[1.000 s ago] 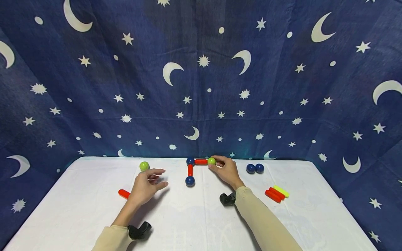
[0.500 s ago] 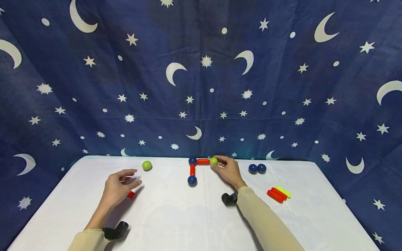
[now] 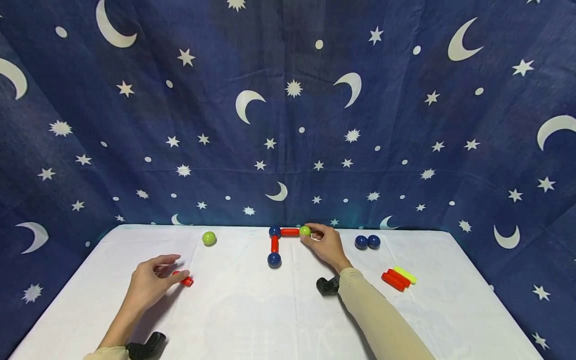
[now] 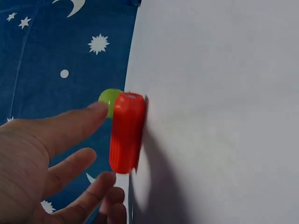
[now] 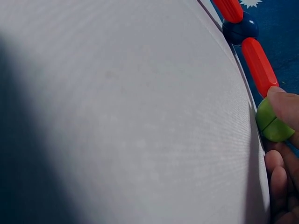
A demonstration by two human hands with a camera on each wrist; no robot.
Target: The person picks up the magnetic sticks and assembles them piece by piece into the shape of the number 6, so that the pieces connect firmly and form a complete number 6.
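Note:
My right hand (image 3: 325,246) pinches a green ball (image 3: 305,231) between thumb and fingers, at the right end of a joined shape. From that ball a red rod (image 3: 290,232) runs to a blue ball (image 3: 275,232). A second red rod (image 3: 275,244) leads from there toward me to another blue ball (image 3: 274,260). On the left, my left hand (image 3: 150,280) hovers beside a loose red rod (image 4: 127,133), its thumb and fingers spread apart around it. The thumb hides part of this rod in the head view.
A loose green ball (image 3: 209,238) lies at the back left. Two blue balls (image 3: 367,242) sit side by side on the right. Nearer me are two red rods (image 3: 395,279) and a yellow rod (image 3: 405,275). A starry blue cloth (image 3: 288,125) hangs behind the white table (image 3: 252,320).
My left hand has moved left and a little toward me, from beside the loose green ball to the loose red rod. The right hand stays in place, holding its green ball.

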